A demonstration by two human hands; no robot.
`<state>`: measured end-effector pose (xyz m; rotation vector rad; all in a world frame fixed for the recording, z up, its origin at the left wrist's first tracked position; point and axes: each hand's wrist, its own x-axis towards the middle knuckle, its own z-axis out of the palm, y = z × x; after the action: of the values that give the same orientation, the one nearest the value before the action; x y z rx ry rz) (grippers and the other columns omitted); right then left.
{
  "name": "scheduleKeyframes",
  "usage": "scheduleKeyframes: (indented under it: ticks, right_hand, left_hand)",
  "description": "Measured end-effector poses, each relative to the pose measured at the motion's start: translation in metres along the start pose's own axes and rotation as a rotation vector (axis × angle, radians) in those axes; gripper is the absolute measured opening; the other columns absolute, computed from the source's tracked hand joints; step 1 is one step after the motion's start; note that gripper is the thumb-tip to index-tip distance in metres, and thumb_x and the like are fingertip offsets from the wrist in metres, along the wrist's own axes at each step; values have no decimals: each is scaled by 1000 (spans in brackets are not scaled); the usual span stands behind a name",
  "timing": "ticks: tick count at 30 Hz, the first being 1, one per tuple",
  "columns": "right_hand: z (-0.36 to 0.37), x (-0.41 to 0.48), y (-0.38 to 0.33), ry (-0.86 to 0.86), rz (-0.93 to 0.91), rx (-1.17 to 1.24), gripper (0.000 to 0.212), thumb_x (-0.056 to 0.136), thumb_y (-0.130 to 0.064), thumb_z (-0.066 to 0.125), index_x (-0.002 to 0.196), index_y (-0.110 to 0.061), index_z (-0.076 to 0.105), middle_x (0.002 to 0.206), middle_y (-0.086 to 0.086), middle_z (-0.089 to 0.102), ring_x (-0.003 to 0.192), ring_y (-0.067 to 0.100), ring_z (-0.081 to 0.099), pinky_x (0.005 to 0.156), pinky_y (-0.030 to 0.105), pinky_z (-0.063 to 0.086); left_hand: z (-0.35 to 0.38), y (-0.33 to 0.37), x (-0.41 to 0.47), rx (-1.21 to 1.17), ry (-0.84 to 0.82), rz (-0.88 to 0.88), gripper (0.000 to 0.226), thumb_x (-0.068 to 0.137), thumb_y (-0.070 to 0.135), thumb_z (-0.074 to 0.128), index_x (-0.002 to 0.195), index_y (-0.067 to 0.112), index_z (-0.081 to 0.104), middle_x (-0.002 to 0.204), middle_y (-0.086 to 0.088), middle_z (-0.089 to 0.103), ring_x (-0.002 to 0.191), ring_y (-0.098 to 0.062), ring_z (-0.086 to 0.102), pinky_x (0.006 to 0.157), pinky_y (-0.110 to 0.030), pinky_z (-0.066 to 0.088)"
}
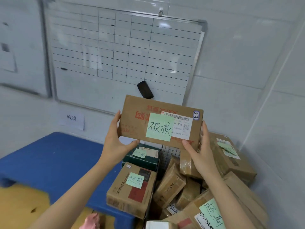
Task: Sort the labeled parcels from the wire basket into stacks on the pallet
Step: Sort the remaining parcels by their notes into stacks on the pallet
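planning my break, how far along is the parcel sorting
Done: a brown box and a dark green box sit on the blue pallet. In hand: left grip and right grip hold a green-noted flat carton. Left: the wire basket is piled with parcels.

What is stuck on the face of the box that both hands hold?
A green note with handwriting, a white label with a barcode, and a small sticker. The note covers the label's left part and some red print on the box.

The wire basket point(170, 154) is largely hidden by parcels point(171, 185); the shipping label point(182, 129) fine print (below the barcode) is rendered illegible.
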<state>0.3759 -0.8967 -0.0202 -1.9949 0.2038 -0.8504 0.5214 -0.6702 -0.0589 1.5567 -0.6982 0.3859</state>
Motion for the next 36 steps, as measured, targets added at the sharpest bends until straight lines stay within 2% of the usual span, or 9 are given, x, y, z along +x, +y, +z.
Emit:
scheduleKeyframes:
  ticks: [3,7,10,13,18,21,28,33,36]
  right_hand:
    - [27,2,-9,-25,-8,58,91,87,-33,70,152,-46,8,153,-23,32,134,-4,35,112,35,31]
    - [60,9,-24,-124,-56,49,74,90,-32,69,152,-36,27,124,-40,44,113,-22,44,110,39,40]
    - [85,13,-39,-191,-80,78,74,91,-32,69,152,-37,27,127,-34,47,127,-1,45,113,43,37]
    - [112,16,-56,-237,-113,119,73,91,-29,69,151,-36,27,131,-28,47,128,0,44,109,34,38]
    - [161,18,-81,-276,-141,132,70,93,-29,67,150,-36,27,127,-26,50,112,-8,49,87,9,39]
    - [200,14,-97,-294,-163,112,71,93,-30,67,151,-32,25,130,-20,50,114,0,51,91,16,43]
    - [309,-7,-131,-346,-152,180,67,94,-31,67,149,-39,30,122,-40,49,105,-25,49,82,5,37]
    - [375,-21,-152,-356,-119,227,68,93,-34,66,150,-40,28,124,-39,47,100,-29,48,77,-2,39]
    - [405,-26,-157,-384,-76,247,72,93,-35,66,152,-39,25,128,-33,49,104,-26,49,80,-2,39]
  left_hand:
    - [-33,5,-10,28,40,-3,103,74,14,85,153,31,21,142,19,45,124,-7,54,99,-16,45]
    - [-76,9,-20,77,104,-4,98,76,17,84,152,34,24,143,11,46,121,-5,55,94,-11,46]
    - [-104,13,-25,93,163,-19,96,76,23,83,152,32,24,144,15,43,120,-3,54,92,-8,44]
    - [-132,14,-25,104,232,-33,95,77,24,82,151,31,24,135,33,40,116,9,53,92,-8,45]
    - [-182,9,-25,146,293,-59,91,79,20,81,146,40,23,128,36,42,111,9,55,86,-4,45]
    - [-220,-1,-26,147,304,-85,92,78,21,81,150,33,24,132,32,41,118,4,54,92,-9,47]
    - [-324,-23,-31,164,354,-145,92,79,19,81,151,28,23,140,13,45,112,21,48,85,1,41]
    - [-395,-46,-28,192,340,-168,90,75,22,83,147,27,29,137,11,49,121,-5,54,89,-9,48]
    - [-425,-60,-27,196,326,-167,91,74,22,83,147,25,29,140,7,48,124,-11,53,94,-16,50]
